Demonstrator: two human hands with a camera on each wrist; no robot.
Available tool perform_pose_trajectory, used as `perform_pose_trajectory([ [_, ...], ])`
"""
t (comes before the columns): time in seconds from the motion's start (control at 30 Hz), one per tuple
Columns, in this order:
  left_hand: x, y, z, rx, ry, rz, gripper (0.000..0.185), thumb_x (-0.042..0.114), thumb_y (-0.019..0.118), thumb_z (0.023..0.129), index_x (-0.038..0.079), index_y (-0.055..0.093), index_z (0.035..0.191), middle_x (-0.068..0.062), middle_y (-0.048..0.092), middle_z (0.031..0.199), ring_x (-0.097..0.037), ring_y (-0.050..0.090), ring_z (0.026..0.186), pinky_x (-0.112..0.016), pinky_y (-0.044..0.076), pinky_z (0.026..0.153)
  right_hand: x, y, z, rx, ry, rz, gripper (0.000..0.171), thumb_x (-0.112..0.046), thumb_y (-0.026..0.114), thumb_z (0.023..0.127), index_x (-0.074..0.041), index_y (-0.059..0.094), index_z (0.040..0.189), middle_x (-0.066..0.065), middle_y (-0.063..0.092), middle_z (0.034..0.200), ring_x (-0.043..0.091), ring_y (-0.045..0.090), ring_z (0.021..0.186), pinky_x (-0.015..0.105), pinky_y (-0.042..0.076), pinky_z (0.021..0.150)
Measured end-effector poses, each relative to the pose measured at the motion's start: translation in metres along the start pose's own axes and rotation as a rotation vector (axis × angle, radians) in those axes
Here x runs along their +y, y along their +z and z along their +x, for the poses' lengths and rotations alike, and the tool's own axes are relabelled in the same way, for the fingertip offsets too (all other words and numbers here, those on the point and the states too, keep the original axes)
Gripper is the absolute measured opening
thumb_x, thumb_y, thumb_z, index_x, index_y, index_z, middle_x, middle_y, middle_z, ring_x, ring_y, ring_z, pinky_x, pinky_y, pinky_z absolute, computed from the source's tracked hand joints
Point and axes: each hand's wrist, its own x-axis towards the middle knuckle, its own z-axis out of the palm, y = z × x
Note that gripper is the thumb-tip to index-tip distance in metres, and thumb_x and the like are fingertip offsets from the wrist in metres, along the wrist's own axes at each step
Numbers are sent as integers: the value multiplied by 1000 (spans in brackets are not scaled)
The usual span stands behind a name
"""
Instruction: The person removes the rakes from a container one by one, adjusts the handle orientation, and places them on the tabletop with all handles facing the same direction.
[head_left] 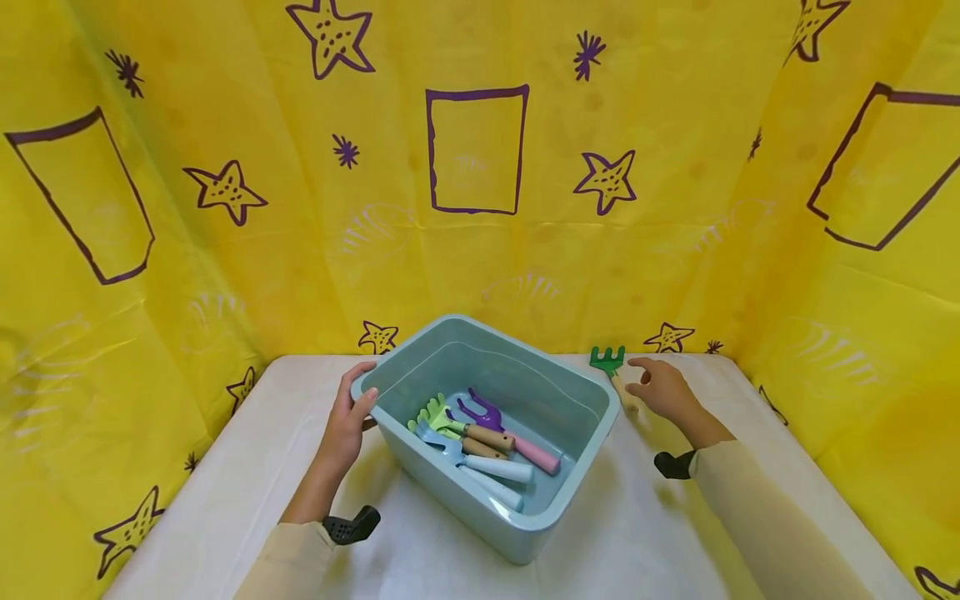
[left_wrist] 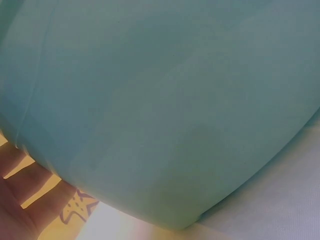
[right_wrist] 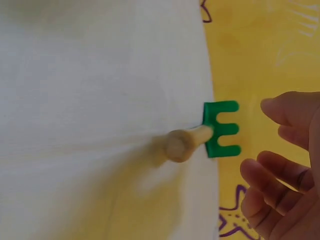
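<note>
From the head camera, a pale blue-green plastic bin [head_left: 525, 500] stood near the middle of the white-covered table [head_left: 225, 500], turned so that one corner pointed at the person. The left hand [head_left: 347, 421] lay against the bin's left corner, thumb hooked over the rim and fingers pressed on the outer wall. Inside the bin lay several toy garden tools in a loose heap: a purple hand fork [head_left: 480, 411] with a pink handle, a light green rake [head_left: 432, 414], a blue fork [head_left: 435, 437] with a whitish handle, and wooden handles among them. A green toy rake [head_left: 607, 360] with a wooden handle lay on the table just beyond the bin's right corner, close to the back edge. The right hand [head_left: 660, 387] hovered just beside that rake's handle, fingers loosely spread and nothing in its grasp. Yellow sheeting [head_left: 480, 208] with purple stars and rectangles closed in the table on three sides.

The left wrist camera was filled almost wholly by the bin's [left_wrist: 165, 100] outer wall; fingers [left_wrist: 20, 200] of the left hand showed at the lower left, lying along it.

From the right wrist camera, the green toy rake [right_wrist: 220, 129] lay at the table's [right_wrist: 100, 100] edge, its head against the yellow sheeting and its wooden handle pointing towards the lens. The right hand's fingers [right_wrist: 280, 170] were apart and gently bent, near the rake's head but not touching it.
</note>
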Motion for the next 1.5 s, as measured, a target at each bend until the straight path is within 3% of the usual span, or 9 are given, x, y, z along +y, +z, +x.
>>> perform_pose_trajectory([
  [0.27, 0, 0, 0, 3, 10, -2, 48, 32, 44, 102, 25, 29, 147, -8, 37, 148, -38, 44, 126, -63, 39, 96, -27, -25, 16, 26, -2, 64, 54, -22, 62, 95, 2, 44, 141, 27, 56, 113, 36, 56, 89, 43, 51, 72],
  [0.6, 1, -1, -1, -2, 8, -8, 48, 32, 43, 103, 26, 29, 147, -9, 37, 148, -39, 43, 126, -63, 39, 96, -78, -54, 32, 28, -17, 197, 51, -24, 59, 97, -5, 43, 142, 24, 51, 123, 38, 58, 98, 45, 53, 83],
  [0.83, -2, -1, 0, 3, 14, -2, 47, 32, 43, 103, 26, 29, 147, -10, 37, 148, -39, 44, 126, -63, 39, 95, -120, -66, 46, 6, -75, 230, 50, -25, 61, 96, -9, 46, 141, 19, 52, 122, 35, 58, 97, 47, 52, 84],
  [1.1, -1, -1, -1, -3, 15, -17, 48, 31, 43, 103, 25, 28, 148, -10, 37, 148, -39, 44, 126, -63, 39, 96, -166, -63, 53, -60, -165, 285, 47, -22, 64, 95, -9, 51, 138, 17, 55, 118, 33, 60, 99, 42, 54, 78],
  [1.5, -5, -2, 0, 2, 15, -6, 47, 33, 44, 102, 27, 30, 146, -8, 38, 147, -38, 44, 126, -62, 39, 96, -218, -29, 56, -240, -279, 385, 43, -22, 66, 93, -9, 55, 132, 17, 56, 120, 29, 67, 90, 37, 56, 71],
])
